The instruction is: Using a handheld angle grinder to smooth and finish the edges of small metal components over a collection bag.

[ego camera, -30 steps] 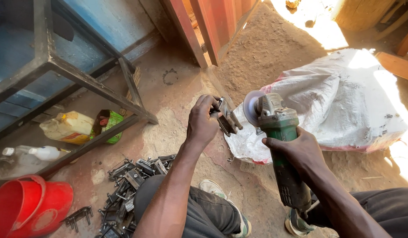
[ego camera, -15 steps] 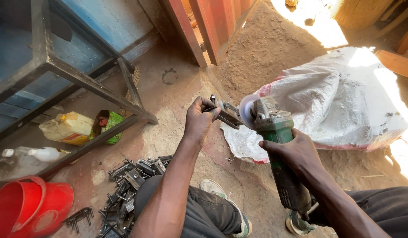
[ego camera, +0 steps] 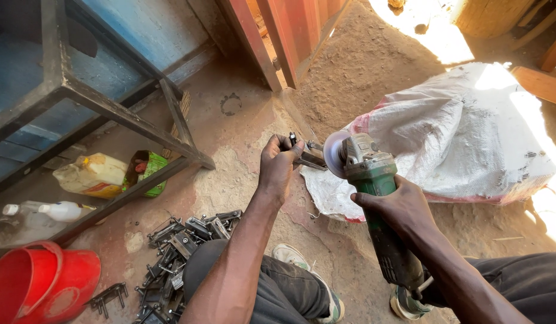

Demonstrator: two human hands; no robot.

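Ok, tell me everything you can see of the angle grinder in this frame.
The angle grinder has a green body, a grey metal gear head and a pale round disc at its front, seen nearly edge-on. Its dark rear handle runs down toward the person's lap. The right hand wraps around the green body, holding it off the ground with the disc pointing up and left. The disc sits right beside the small metal piece held by the left hand; whether they touch, or whether the disc spins, cannot be told.

red bucket (ego camera: 41, 282) cut off; metal piece (ego camera: 308, 157) partly hidden
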